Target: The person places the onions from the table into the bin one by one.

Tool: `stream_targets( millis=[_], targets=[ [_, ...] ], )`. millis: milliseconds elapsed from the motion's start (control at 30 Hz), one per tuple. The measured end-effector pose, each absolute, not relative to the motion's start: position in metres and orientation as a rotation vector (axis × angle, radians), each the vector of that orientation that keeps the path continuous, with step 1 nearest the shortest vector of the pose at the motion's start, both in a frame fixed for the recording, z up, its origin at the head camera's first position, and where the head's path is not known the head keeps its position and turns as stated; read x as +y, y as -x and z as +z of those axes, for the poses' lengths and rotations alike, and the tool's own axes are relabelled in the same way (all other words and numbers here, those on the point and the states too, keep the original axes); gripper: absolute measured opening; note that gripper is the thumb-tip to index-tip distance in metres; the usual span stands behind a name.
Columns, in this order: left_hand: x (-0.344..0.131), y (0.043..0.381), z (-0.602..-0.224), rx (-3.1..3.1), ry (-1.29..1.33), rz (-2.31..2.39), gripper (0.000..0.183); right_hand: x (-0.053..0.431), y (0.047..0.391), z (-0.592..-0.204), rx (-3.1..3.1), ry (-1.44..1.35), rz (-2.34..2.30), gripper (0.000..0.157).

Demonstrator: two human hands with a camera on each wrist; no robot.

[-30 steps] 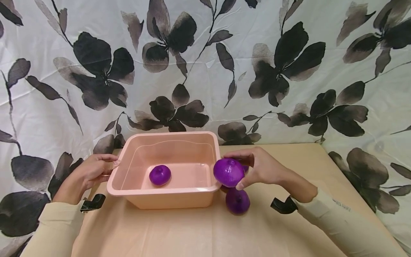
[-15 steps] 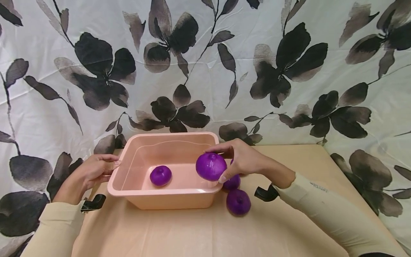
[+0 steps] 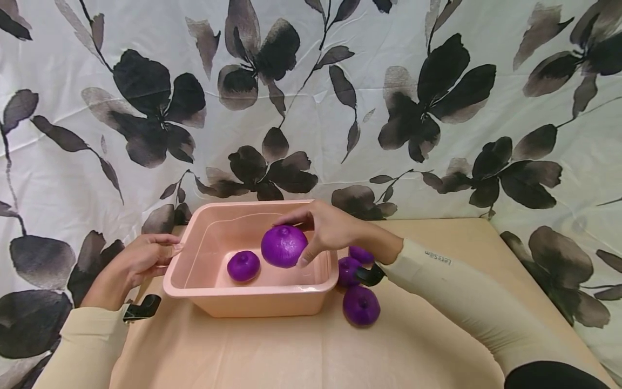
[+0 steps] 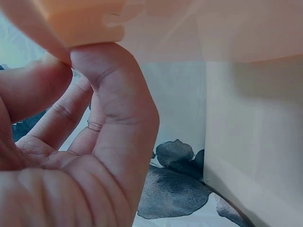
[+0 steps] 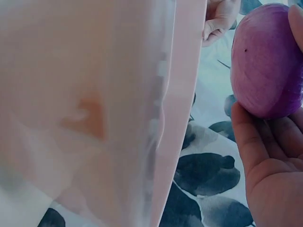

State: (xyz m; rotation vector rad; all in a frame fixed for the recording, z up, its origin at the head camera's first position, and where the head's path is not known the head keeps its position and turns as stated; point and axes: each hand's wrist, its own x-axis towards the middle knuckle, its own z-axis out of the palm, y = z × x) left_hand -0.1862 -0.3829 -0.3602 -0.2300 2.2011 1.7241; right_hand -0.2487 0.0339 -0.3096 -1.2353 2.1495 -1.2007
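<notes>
A pink plastic tub (image 3: 252,290) stands on the table, and one purple onion (image 3: 243,266) lies on its floor. At the tub's left end my left hand (image 3: 146,256) pinches the rim; the left wrist view shows the thumb and index finger (image 4: 116,80) meeting on it. My right hand (image 3: 332,232) is over the tub's right half, holding a larger purple onion (image 3: 283,247) between thumb and fingers above the floor. In the right wrist view this onion (image 5: 265,61) rests against the fingertips, beside the tub's rim (image 5: 184,71).
Outside the tub's right side, several purple onions sit close together: a near one (image 3: 362,306), a middle one (image 3: 347,272) and a far one (image 3: 361,254), partly hidden by the right wrist camera. A floral cloth (image 3: 301,108) hangs behind the beige table (image 3: 272,351).
My right hand has carried the larger onion leftward from beside the tub's right rim to above its inside. The left hand and the tub stay where they were.
</notes>
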Motion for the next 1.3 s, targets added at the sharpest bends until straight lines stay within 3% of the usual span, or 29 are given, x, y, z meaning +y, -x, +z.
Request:
stream_targets(
  millis=[600,1033,1300],
  targets=[
    [-0.381,0.186,-0.360,2.250,0.264,1.708,0.014,-0.038,0.264,-0.305,2.027,1.398,-1.055,0.084],
    [-0.378,0.184,-0.360,2.272,0.291,1.694,0.013,-0.080,0.268,-0.325,1.941,1.330,-1.068,0.084],
    [-0.378,0.185,-0.360,2.261,0.299,1.710,0.012,-0.103,0.268,-0.337,1.961,1.459,-0.954,0.078]
  ],
)
